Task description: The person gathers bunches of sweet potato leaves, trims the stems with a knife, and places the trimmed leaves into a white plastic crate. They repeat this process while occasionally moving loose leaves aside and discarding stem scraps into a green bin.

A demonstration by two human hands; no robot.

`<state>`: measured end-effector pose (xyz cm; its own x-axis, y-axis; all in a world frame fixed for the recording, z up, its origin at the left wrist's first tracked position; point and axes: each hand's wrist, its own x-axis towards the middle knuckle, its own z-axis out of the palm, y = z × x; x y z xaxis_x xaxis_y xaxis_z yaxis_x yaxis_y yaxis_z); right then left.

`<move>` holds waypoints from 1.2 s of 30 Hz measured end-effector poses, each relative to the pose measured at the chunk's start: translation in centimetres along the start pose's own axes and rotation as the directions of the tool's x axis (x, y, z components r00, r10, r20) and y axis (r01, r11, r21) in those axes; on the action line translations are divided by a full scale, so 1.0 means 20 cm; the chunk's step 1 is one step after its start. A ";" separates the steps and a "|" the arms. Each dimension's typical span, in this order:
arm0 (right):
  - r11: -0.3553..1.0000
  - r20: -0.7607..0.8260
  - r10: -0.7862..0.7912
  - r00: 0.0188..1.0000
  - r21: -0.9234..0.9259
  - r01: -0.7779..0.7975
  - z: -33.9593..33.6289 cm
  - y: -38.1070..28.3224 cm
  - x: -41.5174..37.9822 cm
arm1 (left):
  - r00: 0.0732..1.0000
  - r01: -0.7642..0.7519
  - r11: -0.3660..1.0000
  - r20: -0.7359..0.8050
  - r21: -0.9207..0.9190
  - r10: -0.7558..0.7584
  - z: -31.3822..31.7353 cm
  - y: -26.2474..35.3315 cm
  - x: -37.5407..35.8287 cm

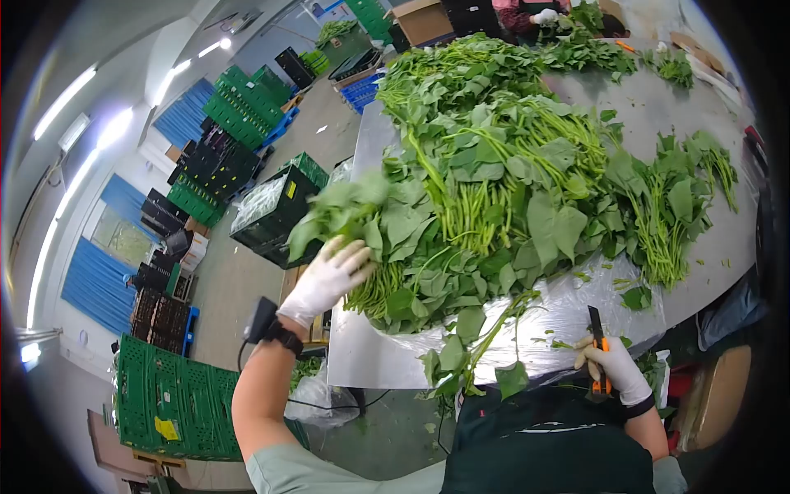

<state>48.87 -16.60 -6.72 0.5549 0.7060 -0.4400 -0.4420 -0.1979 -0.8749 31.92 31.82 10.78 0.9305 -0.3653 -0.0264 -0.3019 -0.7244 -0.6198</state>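
My left hand, in a white glove, is at the left edge of a large heap of leafy green stems. Its fingers are spread against the leaves, and the thumb side is partly hidden. Leaves just beyond it are blurred by motion. In my right hand, also gloved, is an orange and black utility knife, its tip pointing away from me over the table's near edge. A few loose leafy stems hang over that edge between my hands.
Clear plastic film covers part of the metal table. Smaller bunches lie at the right. Across the table, a co-worker's gloved hand is among greens. Black crates stand left of the table; green crates are stacked nearer.
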 end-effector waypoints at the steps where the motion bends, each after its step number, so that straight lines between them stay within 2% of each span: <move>1: 1.000 -0.015 0.003 1.000 -0.005 -0.003 0.00 -0.01 0.00 | 0.996 -0.033 0.999 0.078 0.007 0.033 0.06 0.02 -0.02; 2: 1.000 -0.011 0.003 1.000 -0.004 -0.003 0.01 -0.02 0.00 | 0.987 -0.026 0.999 0.156 -0.032 0.031 0.11 0.02 -0.04; 3: 1.000 -0.008 0.008 1.000 -0.013 -0.008 0.01 -0.03 0.00 | 0.987 -0.017 0.999 0.156 -0.038 0.023 0.12 0.02 -0.05; 6: 1.000 -0.047 0.007 0.999 0.026 -0.005 0.03 -0.03 0.00 | 0.981 0.057 0.971 0.195 -0.231 -0.011 0.14 0.01 -0.07; 9: 1.000 -0.088 0.003 0.996 0.027 0.000 0.05 -0.02 0.00 | 0.963 0.078 0.959 0.269 -0.272 -0.002 0.12 -0.02 -0.08; 11: 1.000 -0.092 -0.005 0.996 0.004 0.005 0.07 -0.03 0.01 | 0.961 0.070 0.940 0.275 -0.334 0.026 0.07 -0.06 -0.05; 13: 0.999 -0.153 -0.034 0.988 0.001 0.035 0.09 -0.03 0.00 | 0.971 -0.063 0.923 0.191 -0.378 0.145 0.08 -0.11 -0.06; 15: 0.998 -0.151 -0.062 0.987 -0.010 0.061 0.08 0.00 0.01 | 0.964 -0.066 0.938 0.221 -0.341 0.148 0.08 -0.14 -0.07; 17: 0.999 -0.167 -0.053 0.985 -0.010 0.052 0.09 -0.01 0.02 | 0.967 -0.154 0.961 0.164 -0.232 0.195 0.11 -0.15 -0.09; 18: 0.999 -0.172 -0.050 0.984 -0.016 0.048 0.09 -0.01 0.02 | 0.967 -0.182 0.976 0.157 -0.120 0.199 0.13 -0.16 -0.09; 19: 0.998 -0.167 -0.057 0.984 -0.026 0.053 0.10 0.00 0.02 | 0.970 -0.171 0.978 0.155 -0.116 0.188 0.16 -0.15 -0.09; 21: 0.998 -0.211 -0.057 0.976 -0.032 0.051 0.10 0.00 0.02 | 0.968 -0.215 0.973 0.148 0.082 0.201 0.24 -0.14 -0.11; 22: 0.997 -0.218 -0.068 0.974 -0.036 0.061 0.11 0.00 0.01 | 0.978 -0.197 0.977 0.084 0.088 0.189 0.28 -0.13 -0.12; 25: 0.996 -0.221 -0.088 0.971 -0.038 0.082 0.11 0.02 0.02 | 0.986 -0.156 0.985 0.064 0.075 0.151 0.35 -0.11 -0.14; 27: 0.997 -0.243 -0.078 0.967 -0.036 0.072 0.14 0.00 0.00 | 0.986 -0.167 0.984 -0.005 0.063 0.168 0.34 -0.13 -0.14; 29: 0.998 -0.265 -0.062 0.962 -0.032 0.056 0.15 -0.02 0.00 | 0.974 -0.207 0.978 0.105 0.029 0.203 0.28 -0.15 -0.14; 30: 0.997 -0.267 -0.072 0.961 -0.039 0.064 0.15 -0.02 0.01 | 0.969 -0.244 0.967 0.041 0.067 0.242 0.26 -0.17 -0.13; 34: 0.998 -0.268 -0.062 0.961 -0.027 0.057 0.14 -0.01 0.01 | 0.952 -0.307 0.950 0.022 0.053 0.306 0.18 -0.19 -0.09; 36: 0.998 -0.247 -0.057 0.967 -0.012 0.056 0.14 -0.01 0.02 | 0.903 -0.430 0.895 0.058 0.118 0.426 0.13 -0.14 -0.05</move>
<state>47.27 -14.46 -6.13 0.7359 0.5267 -0.4254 -0.4019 -0.1657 -0.9006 32.48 35.72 10.62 0.7238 -0.6042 -0.3332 -0.6456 -0.4225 -0.6362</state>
